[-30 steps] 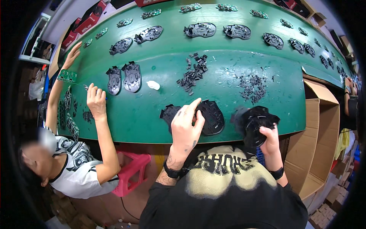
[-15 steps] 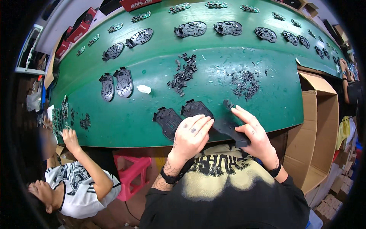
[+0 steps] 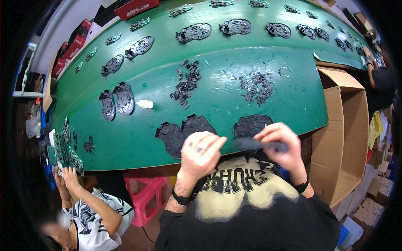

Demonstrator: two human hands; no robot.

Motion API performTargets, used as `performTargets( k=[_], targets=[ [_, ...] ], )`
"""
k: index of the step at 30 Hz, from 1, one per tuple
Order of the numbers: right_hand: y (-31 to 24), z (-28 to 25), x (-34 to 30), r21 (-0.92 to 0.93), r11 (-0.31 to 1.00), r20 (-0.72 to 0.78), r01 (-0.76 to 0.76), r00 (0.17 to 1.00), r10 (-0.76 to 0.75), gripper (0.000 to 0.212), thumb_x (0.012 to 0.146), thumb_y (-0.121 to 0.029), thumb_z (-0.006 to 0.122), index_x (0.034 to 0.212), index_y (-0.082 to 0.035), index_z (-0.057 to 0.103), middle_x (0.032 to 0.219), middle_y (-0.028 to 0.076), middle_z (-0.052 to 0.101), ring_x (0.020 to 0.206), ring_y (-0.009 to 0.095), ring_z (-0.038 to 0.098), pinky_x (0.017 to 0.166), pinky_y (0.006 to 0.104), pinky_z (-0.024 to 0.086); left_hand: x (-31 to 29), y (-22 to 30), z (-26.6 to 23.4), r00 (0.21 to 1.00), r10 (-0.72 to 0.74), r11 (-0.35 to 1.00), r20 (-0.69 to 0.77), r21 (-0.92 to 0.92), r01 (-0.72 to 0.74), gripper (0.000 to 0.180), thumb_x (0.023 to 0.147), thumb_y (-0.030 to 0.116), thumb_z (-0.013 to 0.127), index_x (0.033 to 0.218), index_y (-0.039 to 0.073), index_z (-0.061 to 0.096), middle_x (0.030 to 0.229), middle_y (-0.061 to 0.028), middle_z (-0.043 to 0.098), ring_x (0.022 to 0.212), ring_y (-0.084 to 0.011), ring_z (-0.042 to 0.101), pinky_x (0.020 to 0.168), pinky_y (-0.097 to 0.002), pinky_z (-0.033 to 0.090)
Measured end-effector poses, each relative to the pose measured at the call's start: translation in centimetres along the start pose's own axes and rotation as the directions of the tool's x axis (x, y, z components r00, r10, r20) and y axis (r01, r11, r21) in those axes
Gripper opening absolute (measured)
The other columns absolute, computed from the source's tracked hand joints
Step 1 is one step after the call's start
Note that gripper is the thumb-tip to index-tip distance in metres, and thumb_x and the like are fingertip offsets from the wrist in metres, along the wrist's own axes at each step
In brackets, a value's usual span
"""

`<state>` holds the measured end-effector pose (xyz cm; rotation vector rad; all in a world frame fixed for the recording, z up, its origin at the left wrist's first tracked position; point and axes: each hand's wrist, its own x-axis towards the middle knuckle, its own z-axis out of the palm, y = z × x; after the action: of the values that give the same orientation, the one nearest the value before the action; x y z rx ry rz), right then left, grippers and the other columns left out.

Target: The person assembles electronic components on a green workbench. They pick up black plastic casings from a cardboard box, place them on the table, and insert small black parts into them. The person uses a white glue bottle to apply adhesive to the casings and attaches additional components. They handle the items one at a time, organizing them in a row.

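Note:
My right hand (image 3: pixel 280 144) grips a black plastic mouse base (image 3: pixel 249 144), smeared by motion, tilted near the table's front edge. Behind it another black mouse base (image 3: pixel 253 124) lies flat on the green table (image 3: pixel 217 100). My left hand (image 3: pixel 201 154) hovers at the edge with fingertips pinched together; anything between them is too small or hidden to tell. Just beyond the left hand sit two more mouse bases, one (image 3: pixel 171 138) angled and the other (image 3: pixel 197 124) partly covered by my fingers.
Small black parts form two piles, one (image 3: pixel 185 83) left of the other (image 3: pixel 256 88). A white bottle (image 3: pixel 145 103) lies near two mouse bases (image 3: pixel 124 98). More bases and green circuit boards (image 3: pixel 180 10) line the back. A cardboard box (image 3: pixel 331 138) stands right; a co-worker (image 3: pixel 90 213) handles boards left.
A mouse base now lies on the table beyond my right hand. The base in that hand has turned and blurs. My view has shifted, moving the table's contents leftward.

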<state>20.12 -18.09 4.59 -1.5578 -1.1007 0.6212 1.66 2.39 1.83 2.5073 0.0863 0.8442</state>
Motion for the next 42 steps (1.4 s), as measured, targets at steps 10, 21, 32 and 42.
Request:
performTargets(
  k=[10,21,32,42],
  targets=[
    [2.4,-4.7,-2.9,0.457,0.869,-0.478,-0.19,0.771,0.421,0.061,0.083,0.007,0.063,0.14,0.001,0.043,0.127,0.012,0.056,0.114,0.019,0.058,0.098,0.0335,0.048,4.4,2.8,5.0,0.843,0.259,0.966,0.472,-0.129,-0.224,0.053,0.08,0.011,0.056,0.132,0.006,0.054,0.123,-0.0111,0.058,0.116,-0.0253,0.055,0.103,-0.0388,0.042],
    [1.3,-7.7,0.7,-0.204,0.947,0.094,-0.248,0.958,0.272,0.073,0.072,0.002,0.068,0.142,-0.005,0.048,0.136,0.009,0.054,0.119,0.023,0.054,0.09,0.0335,0.052,3.0,-1.0,2.5,0.881,0.236,0.972,0.411,-0.085,-0.22,0.014,0.073,0.01,0.062,0.087,0.012,0.064,0.088,-0.0043,0.058,0.103,-0.0221,0.06,0.103,-0.0465,0.044],
    [2.2,-9.1,-0.3,0.065,0.963,-0.113,-0.261,0.957,0.267,0.055,0.076,0.009,0.066,0.129,-0.004,0.06,0.135,0.01,0.056,0.124,0.02,0.053,0.094,0.0332,0.051,4.4,2.5,5.7,0.83,0.365,0.93,0.421,-0.199,-0.309,0.037,0.081,0.011,0.058,0.118,0.005,0.061,0.126,-0.0125,0.06,0.117,-0.0274,0.058,0.108,-0.0456,0.042],
    [5.3,-7.0,0.1,-0.58,0.751,-0.522,-0.316,0.852,-0.045,0.02,0.072,-0.013,0.079,0.086,-0.004,0.068,0.103,0.009,0.065,0.095,0.026,0.063,0.079,0.0352,0.05,4.1,3.4,7.9,0.869,0.342,0.934,0.358,-0.231,-0.272,0.038,0.075,0.007,0.062,0.112,0.002,0.064,0.096,-0.0077,0.058,0.088,-0.0241,0.058,0.083,-0.0391,0.049]
  ],
)
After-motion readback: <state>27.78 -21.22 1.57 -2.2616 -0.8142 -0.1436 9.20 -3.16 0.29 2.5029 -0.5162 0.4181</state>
